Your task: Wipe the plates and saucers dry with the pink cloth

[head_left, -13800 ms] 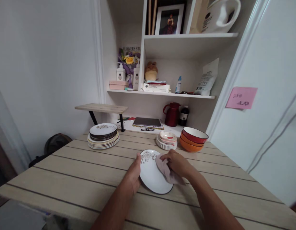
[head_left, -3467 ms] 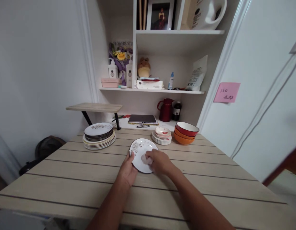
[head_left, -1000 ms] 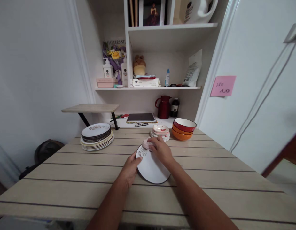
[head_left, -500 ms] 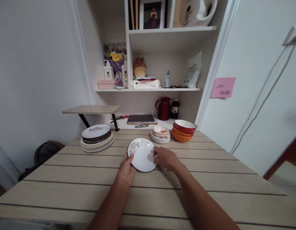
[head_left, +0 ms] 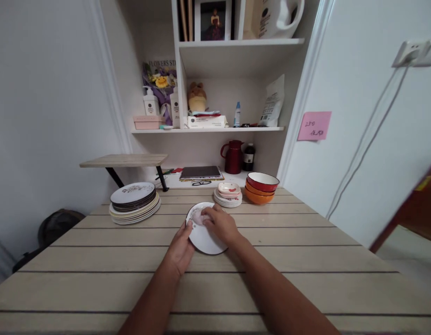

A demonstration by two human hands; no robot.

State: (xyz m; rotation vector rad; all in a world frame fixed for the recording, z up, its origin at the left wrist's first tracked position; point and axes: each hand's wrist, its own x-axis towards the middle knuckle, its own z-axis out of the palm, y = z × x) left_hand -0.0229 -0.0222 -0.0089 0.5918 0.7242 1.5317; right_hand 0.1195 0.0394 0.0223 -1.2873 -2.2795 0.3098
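A white plate with a dark rim and a floral print [head_left: 206, 239] is tilted slightly above the table. My left hand [head_left: 181, 246] grips its left edge, thumb on top and fingers underneath. Closed round a pale cloth [head_left: 199, 217], my right hand [head_left: 220, 224] presses it on the upper left part of the plate, over the print. The cloth is partly hidden by the fingers.
On the left stands a stack of plates [head_left: 133, 193] near a small raised shelf [head_left: 124, 160]. Behind the held plate are small dishes [head_left: 228, 195]; right of them, stacked bowls [head_left: 259, 197]. A red jug [head_left: 233, 158] stands further back.
My right hand and the cloth have moved from the plate's right side to its upper left. My left hand still holds the plate. The whole view has shifted slightly.
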